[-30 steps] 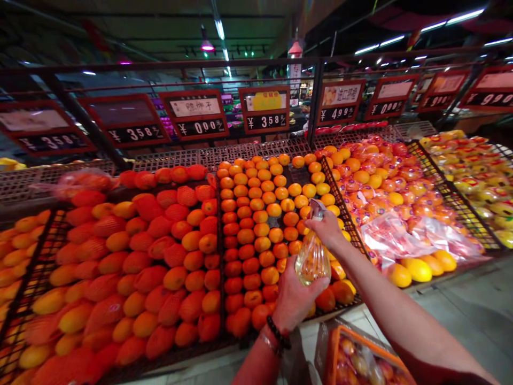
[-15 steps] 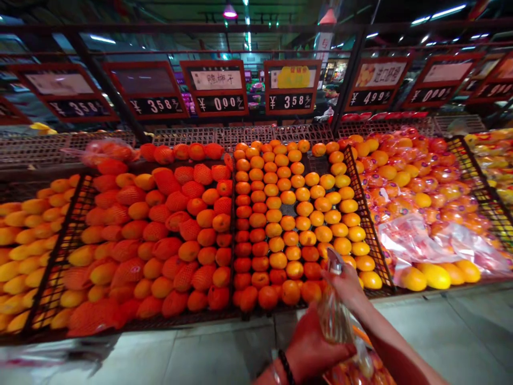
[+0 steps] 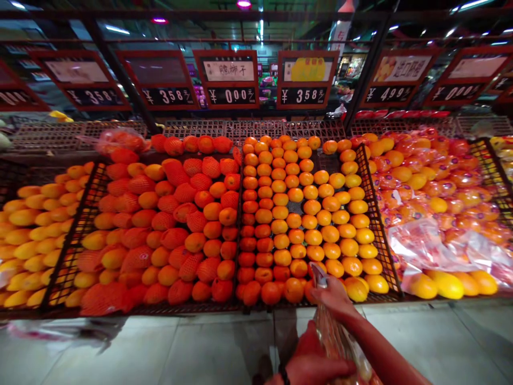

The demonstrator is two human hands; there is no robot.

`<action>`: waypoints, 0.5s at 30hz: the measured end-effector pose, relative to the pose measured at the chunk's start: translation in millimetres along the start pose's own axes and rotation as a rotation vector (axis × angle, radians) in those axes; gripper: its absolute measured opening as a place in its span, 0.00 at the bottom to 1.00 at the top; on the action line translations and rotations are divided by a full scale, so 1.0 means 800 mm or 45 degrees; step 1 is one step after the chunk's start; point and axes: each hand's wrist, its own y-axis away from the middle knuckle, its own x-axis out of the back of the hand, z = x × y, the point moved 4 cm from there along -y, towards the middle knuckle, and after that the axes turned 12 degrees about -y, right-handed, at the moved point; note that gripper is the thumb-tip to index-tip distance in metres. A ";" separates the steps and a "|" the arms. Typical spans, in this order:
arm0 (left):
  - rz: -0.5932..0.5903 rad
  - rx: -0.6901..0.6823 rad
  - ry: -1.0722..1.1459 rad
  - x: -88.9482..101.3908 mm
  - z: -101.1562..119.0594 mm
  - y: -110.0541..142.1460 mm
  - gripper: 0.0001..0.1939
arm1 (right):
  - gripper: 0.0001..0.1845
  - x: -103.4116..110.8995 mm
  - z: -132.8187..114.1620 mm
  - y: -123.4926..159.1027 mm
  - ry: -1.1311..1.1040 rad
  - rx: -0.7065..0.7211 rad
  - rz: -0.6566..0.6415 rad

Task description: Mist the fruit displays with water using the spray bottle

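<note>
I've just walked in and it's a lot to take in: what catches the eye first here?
A wall of oranges fills the central bin, with net-wrapped fruit on its left. Red price signs hang above. At the bottom, the left hand and right hand grip a clear plastic bag.

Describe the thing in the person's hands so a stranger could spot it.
Start at the fruit stand and drop to its front edge, near the floor. There the left hand and right hand hold a clear plastic bag: see-through and crinkly, unlike the round oranges behind.
</note>
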 end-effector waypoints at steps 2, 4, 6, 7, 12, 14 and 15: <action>0.148 0.037 -0.118 0.016 0.003 -0.012 0.44 | 0.32 -0.001 -0.033 -0.019 -0.085 0.085 -0.022; 0.331 0.041 -0.328 0.035 0.020 -0.022 0.39 | 0.41 0.000 -0.073 -0.041 -0.193 0.205 -0.033; 0.506 0.000 -0.531 0.052 0.050 -0.028 0.37 | 0.39 0.005 -0.117 -0.067 -0.241 0.305 0.003; 0.571 -0.047 -0.596 0.059 0.068 -0.031 0.37 | 0.35 0.009 -0.139 -0.081 -0.240 0.341 0.029; 0.680 -0.411 -0.752 0.082 0.165 -0.055 0.42 | 0.14 0.030 -0.248 -0.149 -0.260 0.464 0.151; 0.725 -0.505 -0.796 0.089 0.201 -0.071 0.44 | 0.13 0.036 -0.288 -0.174 -0.273 0.492 0.173; 0.732 -0.549 -0.808 0.093 0.217 -0.080 0.42 | 0.12 0.038 -0.307 -0.185 -0.276 0.506 0.180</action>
